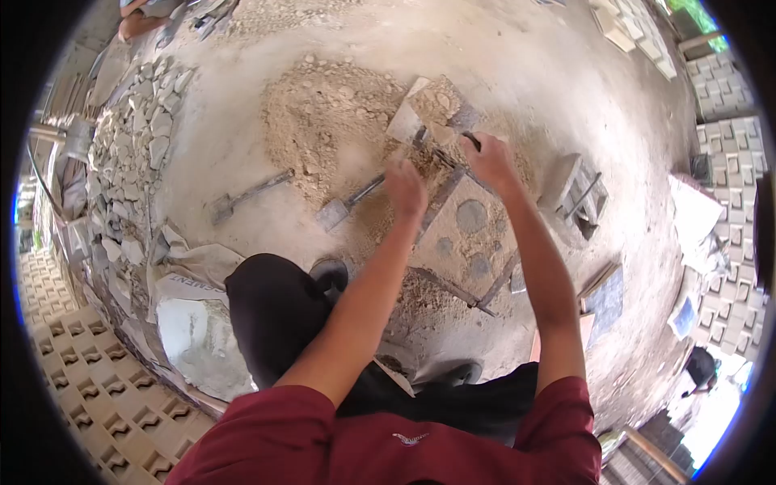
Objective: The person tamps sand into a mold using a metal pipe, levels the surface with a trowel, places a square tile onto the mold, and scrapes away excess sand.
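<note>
Both hands work at the far end of a square metal-edged mould (440,198) lying on the ground. Its sandy face (453,230) carries several grey round patches. My right hand (491,160) is closed around a dark metal handle (470,141) at the mould's far corner. Opposite it, my left hand (406,192) has its fingers curled down at the near-left corner; what they grip is hidden. Just beyond both hands is a flat plate (404,115) with loose sandy material on it. A trowel (333,214) lies left of my left hand.
A mound of sandy soil (323,113) rises beyond the hands. Another flat-bladed tool (222,209) lies further left, near broken stones (133,153). At right sits a grey block-shaped form (575,196). A cement bag (190,287) is beside my left knee. Another person's arm (133,24) shows at top left.
</note>
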Demonstrator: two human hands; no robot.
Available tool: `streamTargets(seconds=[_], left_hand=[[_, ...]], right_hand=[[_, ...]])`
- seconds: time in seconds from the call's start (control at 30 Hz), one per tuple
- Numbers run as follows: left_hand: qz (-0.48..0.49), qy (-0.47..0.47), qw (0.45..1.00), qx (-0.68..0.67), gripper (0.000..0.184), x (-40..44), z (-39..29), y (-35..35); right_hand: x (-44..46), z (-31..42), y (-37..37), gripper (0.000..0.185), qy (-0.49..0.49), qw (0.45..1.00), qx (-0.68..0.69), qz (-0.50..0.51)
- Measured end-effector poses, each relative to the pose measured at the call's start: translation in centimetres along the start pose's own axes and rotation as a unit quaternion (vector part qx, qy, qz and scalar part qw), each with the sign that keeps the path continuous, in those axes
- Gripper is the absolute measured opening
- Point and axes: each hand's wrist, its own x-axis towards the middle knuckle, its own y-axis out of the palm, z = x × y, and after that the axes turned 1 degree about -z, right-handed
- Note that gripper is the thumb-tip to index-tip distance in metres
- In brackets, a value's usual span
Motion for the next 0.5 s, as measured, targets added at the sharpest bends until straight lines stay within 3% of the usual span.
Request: streamTargets(seconds=[0.1,0.17,0.33,0.43,0.5], left_hand=[[-0.113,-0.145,0.979,0.092,0.048,5.6,3.9,-5.3],[-0.161,-0.174,0.968,0.083,0.053,9.1,7.2,-7.7],[-0.136,-0.255,0.949,0.126,0.064,12.4,5.3,-11.4],[-0.137,-0.3,0.933,0.142,0.068,14.2,7.7,-12.5],[-0.138,-0.326,0.926,0.129,0.069,15.1,9.4,-12.5]], right_hand=[[0.2,3.9,3.9,0.031,-0.004,0.999,0.026,0.038],[0.8,6.3,6.8,0.03,-0.026,0.998,-0.062,0.014],[2.8,8.8,12.3,0.031,0.005,0.991,-0.13,-0.031],[4.6,8.5,15.2,0.031,0.074,0.993,-0.096,-0.008],[4.6,8.8,18.0,0.033,0.094,0.993,-0.03,-0.071]])
